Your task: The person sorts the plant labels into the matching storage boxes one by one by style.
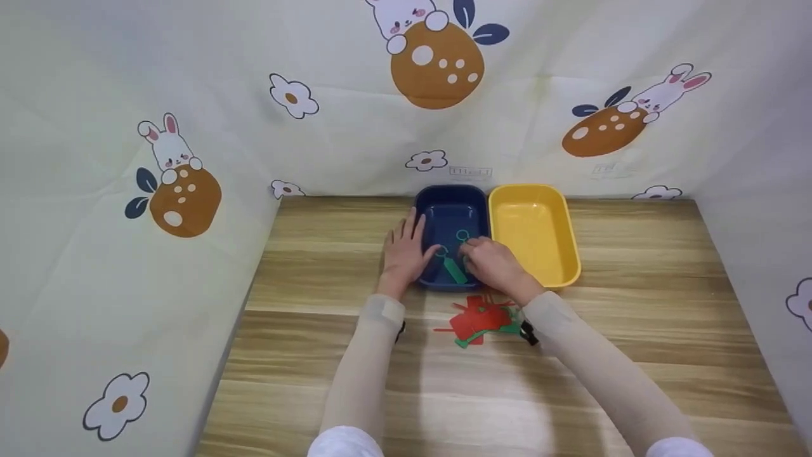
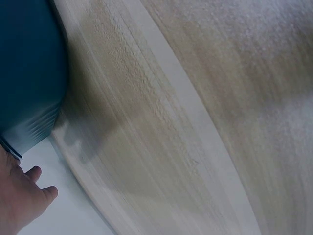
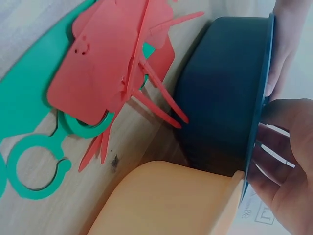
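Bare tabletop is stretching leftward from the left hand, offering a low way through, while the blue tray is blocking that hand's right side. Between the hands, a green tag is taking up the tray's near floor; ahead of the fingers, the far floor is leaving room. The yellow tray is standing just right of the right hand, a red-and-green pile is crowding the space nearer than it, and the patterned wall is closing off everything beyond.
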`<control>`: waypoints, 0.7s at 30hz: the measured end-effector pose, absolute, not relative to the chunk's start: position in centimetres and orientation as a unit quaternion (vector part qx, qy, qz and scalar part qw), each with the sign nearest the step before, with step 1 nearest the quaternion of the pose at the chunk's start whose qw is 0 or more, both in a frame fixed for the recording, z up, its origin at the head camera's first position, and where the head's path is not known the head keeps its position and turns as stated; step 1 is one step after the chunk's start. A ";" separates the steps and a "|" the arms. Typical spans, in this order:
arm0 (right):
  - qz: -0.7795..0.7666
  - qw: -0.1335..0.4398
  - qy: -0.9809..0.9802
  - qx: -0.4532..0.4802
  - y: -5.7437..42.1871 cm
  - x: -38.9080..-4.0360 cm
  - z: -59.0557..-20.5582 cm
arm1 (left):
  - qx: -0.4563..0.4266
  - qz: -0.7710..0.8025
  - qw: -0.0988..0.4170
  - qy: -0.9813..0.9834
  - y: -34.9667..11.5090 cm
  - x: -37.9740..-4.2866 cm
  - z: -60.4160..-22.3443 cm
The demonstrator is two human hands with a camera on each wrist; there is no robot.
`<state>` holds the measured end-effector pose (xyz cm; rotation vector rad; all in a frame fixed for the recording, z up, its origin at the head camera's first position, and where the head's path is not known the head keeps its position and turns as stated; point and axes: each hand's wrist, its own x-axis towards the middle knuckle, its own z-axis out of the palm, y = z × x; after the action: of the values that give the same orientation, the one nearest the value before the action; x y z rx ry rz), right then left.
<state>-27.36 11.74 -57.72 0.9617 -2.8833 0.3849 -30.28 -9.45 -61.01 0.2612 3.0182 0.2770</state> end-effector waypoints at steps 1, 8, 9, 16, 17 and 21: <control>0.129 0.038 -0.940 0.315 11.8 -27.2 -57.7 | 0.086 0.091 0.051 0.991 -9.5 -30.3 -61.0; 0.153 0.031 -0.935 0.319 12.1 -26.2 -57.2 | 0.086 0.104 0.051 0.990 -9.5 -30.2 -61.0; 0.155 0.031 -0.934 0.319 12.2 -26.0 -57.1 | 0.087 0.105 0.049 0.989 -9.5 -30.2 -61.0; 0.157 0.030 -0.933 0.322 12.7 -24.6 -56.8 | 0.089 0.099 0.037 0.990 -9.5 -30.3 -61.2; 0.156 0.031 -0.933 0.321 12.8 -24.4 -56.7 | 0.089 0.099 0.036 0.990 -9.5 -30.3 -61.2; 0.158 0.026 -0.936 0.315 13.2 -23.8 -56.7 | 0.092 0.102 0.033 0.990 -9.5 -30.4 -61.4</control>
<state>-23.79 13.18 -56.69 0.9718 -2.8910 0.4873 -30.40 -9.52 -61.44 0.2821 3.0469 0.3130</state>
